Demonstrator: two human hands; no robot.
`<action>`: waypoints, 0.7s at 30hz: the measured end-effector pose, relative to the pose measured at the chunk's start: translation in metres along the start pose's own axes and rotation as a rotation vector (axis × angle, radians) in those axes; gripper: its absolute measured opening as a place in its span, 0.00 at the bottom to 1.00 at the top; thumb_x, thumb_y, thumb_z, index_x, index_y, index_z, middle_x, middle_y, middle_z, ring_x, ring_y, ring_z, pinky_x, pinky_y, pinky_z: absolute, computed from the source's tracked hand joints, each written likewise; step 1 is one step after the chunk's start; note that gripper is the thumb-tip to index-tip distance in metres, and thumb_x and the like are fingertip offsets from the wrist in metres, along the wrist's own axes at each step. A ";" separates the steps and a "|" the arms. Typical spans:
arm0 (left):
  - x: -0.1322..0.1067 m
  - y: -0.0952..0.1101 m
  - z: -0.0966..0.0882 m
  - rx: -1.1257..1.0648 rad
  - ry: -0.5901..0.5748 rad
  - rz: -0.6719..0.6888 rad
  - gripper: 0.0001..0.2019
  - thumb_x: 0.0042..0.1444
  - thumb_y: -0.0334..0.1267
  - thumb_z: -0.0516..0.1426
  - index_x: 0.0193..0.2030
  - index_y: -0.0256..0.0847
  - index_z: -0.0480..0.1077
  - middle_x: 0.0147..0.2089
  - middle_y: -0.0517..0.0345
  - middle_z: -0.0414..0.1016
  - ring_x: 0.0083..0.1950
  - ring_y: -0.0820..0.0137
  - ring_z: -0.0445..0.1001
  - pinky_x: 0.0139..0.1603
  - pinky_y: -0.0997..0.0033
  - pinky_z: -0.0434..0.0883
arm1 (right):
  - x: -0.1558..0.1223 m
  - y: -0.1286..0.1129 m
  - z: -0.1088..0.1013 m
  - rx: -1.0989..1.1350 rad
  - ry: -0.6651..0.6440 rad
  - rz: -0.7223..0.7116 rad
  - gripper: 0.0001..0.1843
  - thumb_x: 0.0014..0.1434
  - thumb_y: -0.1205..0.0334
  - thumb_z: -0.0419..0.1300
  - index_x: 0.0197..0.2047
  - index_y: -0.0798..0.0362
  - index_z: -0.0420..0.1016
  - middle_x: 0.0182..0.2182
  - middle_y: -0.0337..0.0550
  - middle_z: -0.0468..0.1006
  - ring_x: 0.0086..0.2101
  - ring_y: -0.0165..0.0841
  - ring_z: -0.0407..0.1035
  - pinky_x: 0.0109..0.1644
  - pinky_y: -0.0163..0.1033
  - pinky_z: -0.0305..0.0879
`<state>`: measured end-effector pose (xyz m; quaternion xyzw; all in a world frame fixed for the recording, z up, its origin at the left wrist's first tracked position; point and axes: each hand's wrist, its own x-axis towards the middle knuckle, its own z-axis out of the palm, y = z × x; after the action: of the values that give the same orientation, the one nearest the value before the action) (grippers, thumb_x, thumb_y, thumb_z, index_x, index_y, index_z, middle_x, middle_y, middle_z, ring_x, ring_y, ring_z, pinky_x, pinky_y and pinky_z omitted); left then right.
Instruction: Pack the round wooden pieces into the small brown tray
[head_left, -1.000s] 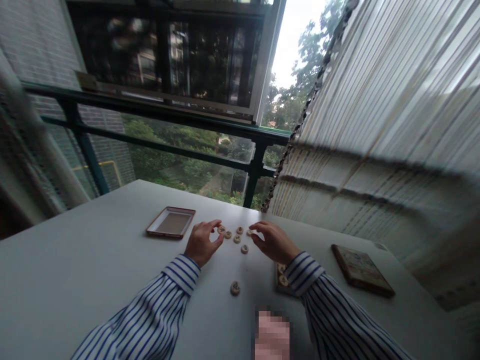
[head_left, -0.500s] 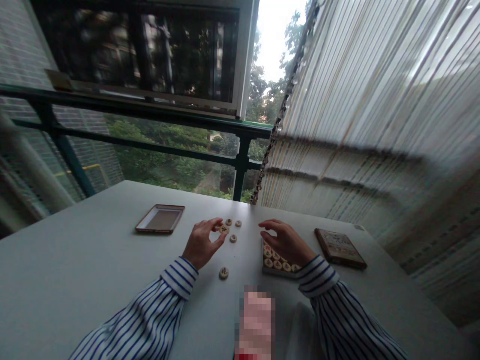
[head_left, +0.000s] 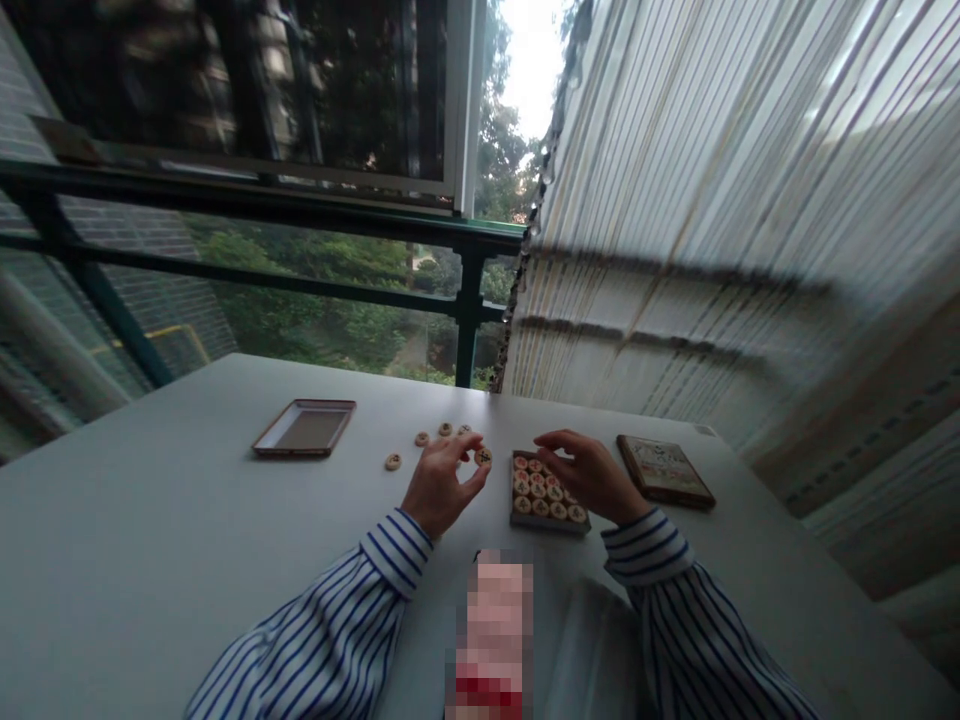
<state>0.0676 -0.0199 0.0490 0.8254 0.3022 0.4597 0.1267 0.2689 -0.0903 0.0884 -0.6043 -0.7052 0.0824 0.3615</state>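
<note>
My left hand (head_left: 442, 485) pinches a round wooden game piece (head_left: 483, 457) between thumb and fingers, just left of a small box (head_left: 546, 523) packed with several similar pieces. My right hand (head_left: 589, 472) hovers over the right side of that box, fingers curled, and whether it holds anything is hidden. A few loose pieces (head_left: 442, 432) lie on the white table (head_left: 150, 540) beyond my left hand, and one more piece (head_left: 392, 462) lies further left.
An empty brown-rimmed tray or lid (head_left: 304, 428) sits at the left back. A flat printed box lid (head_left: 664, 470) lies right of the box. A dark railing (head_left: 465, 300) and window stand behind the table; striped curtain (head_left: 712, 250) hangs on the right.
My left hand picked a piece from the loose group and carried it right toward the box. My right hand moved over the box. The view shifted right.
</note>
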 end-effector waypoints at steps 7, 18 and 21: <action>-0.004 0.014 0.031 -0.059 -0.051 -0.007 0.16 0.47 0.35 0.57 0.44 0.40 0.64 0.35 0.57 0.72 0.35 0.69 0.69 0.40 0.64 0.65 | -0.005 -0.002 -0.005 -0.071 -0.009 0.017 0.11 0.56 0.59 0.51 0.32 0.54 0.73 0.27 0.41 0.76 0.26 0.28 0.67 0.31 0.33 0.62; -0.021 0.013 0.043 -0.062 -0.065 0.062 0.14 0.49 0.37 0.56 0.44 0.40 0.65 0.32 0.54 0.72 0.35 0.68 0.69 0.39 0.64 0.66 | -0.010 0.000 0.010 0.022 -0.143 0.034 0.12 0.55 0.57 0.53 0.33 0.55 0.74 0.27 0.40 0.75 0.26 0.26 0.65 0.30 0.31 0.60; -0.025 0.014 0.045 -0.069 -0.051 0.070 0.14 0.50 0.38 0.56 0.44 0.40 0.65 0.33 0.53 0.72 0.36 0.67 0.69 0.39 0.64 0.67 | -0.011 0.002 0.012 0.055 -0.192 0.050 0.13 0.55 0.55 0.53 0.33 0.55 0.74 0.25 0.39 0.74 0.25 0.25 0.63 0.28 0.30 0.58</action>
<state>0.1012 -0.0430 0.0141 0.8421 0.2540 0.4526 0.1467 0.2628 -0.0964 0.0738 -0.6008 -0.7189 0.1683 0.3065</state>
